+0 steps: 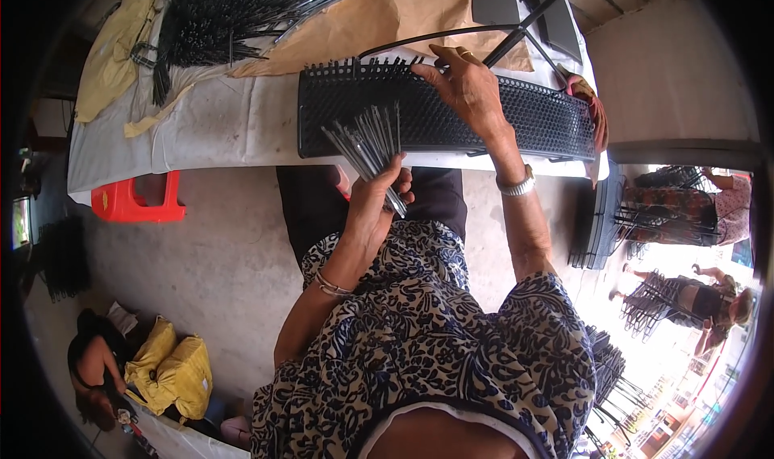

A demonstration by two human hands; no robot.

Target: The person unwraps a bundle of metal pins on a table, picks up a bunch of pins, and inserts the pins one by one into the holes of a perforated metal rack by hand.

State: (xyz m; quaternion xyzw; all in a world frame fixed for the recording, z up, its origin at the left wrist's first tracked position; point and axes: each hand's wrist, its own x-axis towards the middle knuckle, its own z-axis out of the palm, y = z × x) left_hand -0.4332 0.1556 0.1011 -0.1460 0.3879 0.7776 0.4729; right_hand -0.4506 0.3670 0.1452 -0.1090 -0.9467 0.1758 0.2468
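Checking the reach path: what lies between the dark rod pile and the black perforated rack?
Brown paper and some white table cover, in the head view.

Thin grey rods (pixel 365 147) fan out at a tilt by a long, black, perforated rack (pixel 435 124).

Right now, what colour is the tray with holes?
Black; the tray shows best in the head view.

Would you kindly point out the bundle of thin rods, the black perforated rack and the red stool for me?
Bundle of thin rods (pixel 369 146): head view, on the fanned upper shafts.
Black perforated rack (pixel 431 120): head view, on bare mesh near its middle.
Red stool (pixel 115 202): head view, on its left part.
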